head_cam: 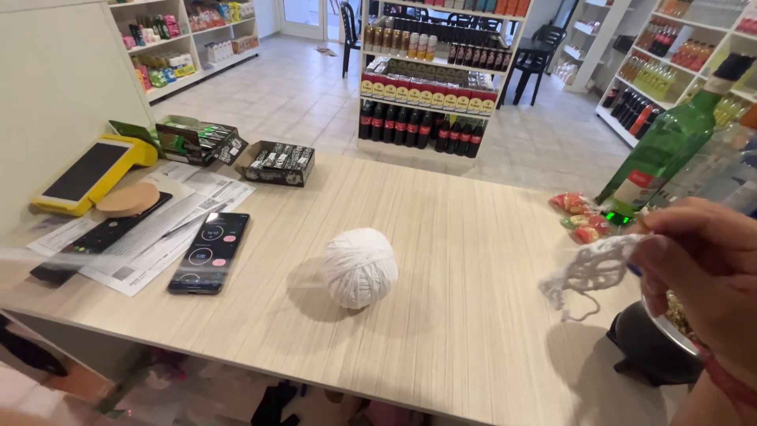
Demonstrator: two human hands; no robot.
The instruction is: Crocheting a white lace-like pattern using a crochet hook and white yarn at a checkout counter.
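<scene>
Pinching a small white crocheted piece [590,270], your right hand [706,272] sits at the right edge of view, fingers closed on it; your left hand is out of sight. Well to its left, a white yarn ball [359,267] rests on the tabletop [473,237] with bare room all around. A green bottle [666,142] stands just beyond your hand, and a phone [210,252] lies farther left.

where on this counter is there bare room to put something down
The widest free patch lies on the counter between the yarn ball and the candies by the green bottle. The front strip below the ball is bare too. The left end is crowded: phone, papers, yellow terminal. The right hand holds white crochet work at the right edge.
</scene>
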